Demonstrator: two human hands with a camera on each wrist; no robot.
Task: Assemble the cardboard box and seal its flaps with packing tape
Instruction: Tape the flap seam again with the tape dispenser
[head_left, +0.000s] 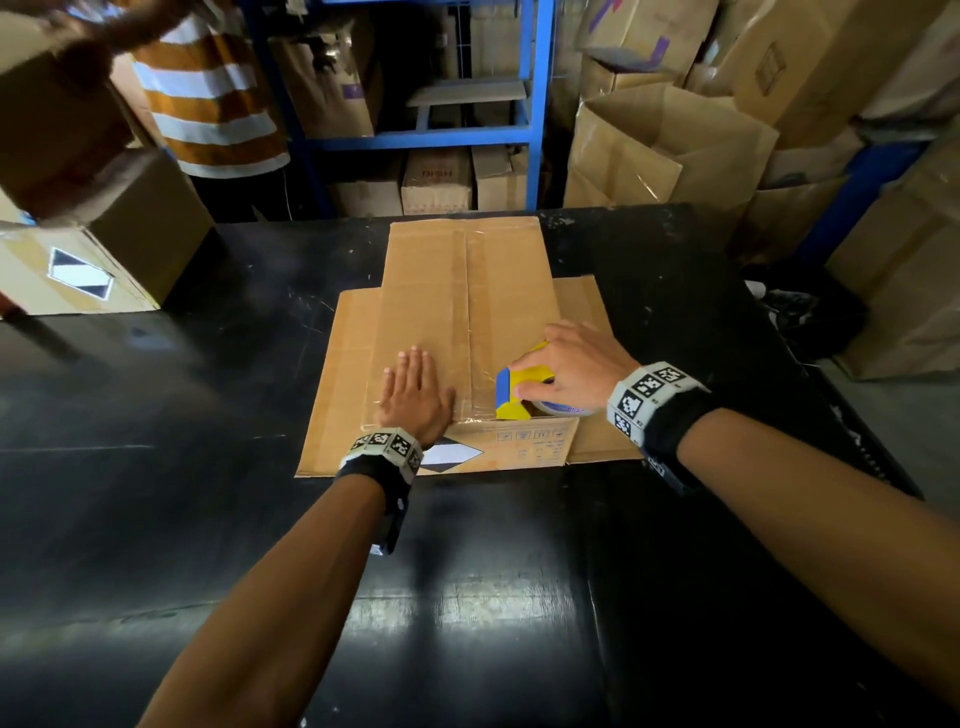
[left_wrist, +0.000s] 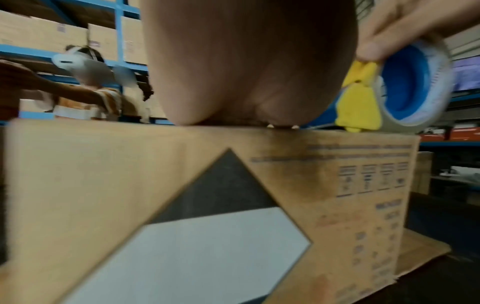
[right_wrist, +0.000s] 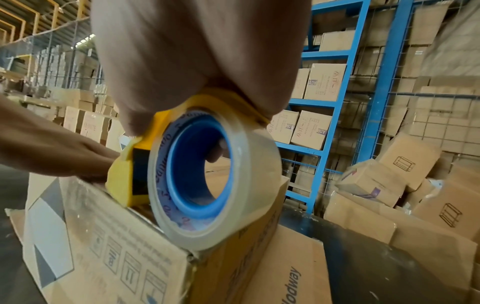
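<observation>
Two hands, one box, one tape dispenser. Left hand (head_left: 414, 392) lies flat, fingers straight, pressing the top of the cardboard box (head_left: 457, 312) near its front edge. Right hand (head_left: 569, 364) just beside it grips the yellow-and-blue tape dispenser (head_left: 519, 387), with its clear tape roll (right_wrist: 215, 181) at the box's near right corner. Box stands mid black table (head_left: 208, 519), bottom flaps splayed outward. Beyond: one person in a striped shirt (head_left: 208, 93), blue shelving (head_left: 537, 104), stacked cartons.
</observation>
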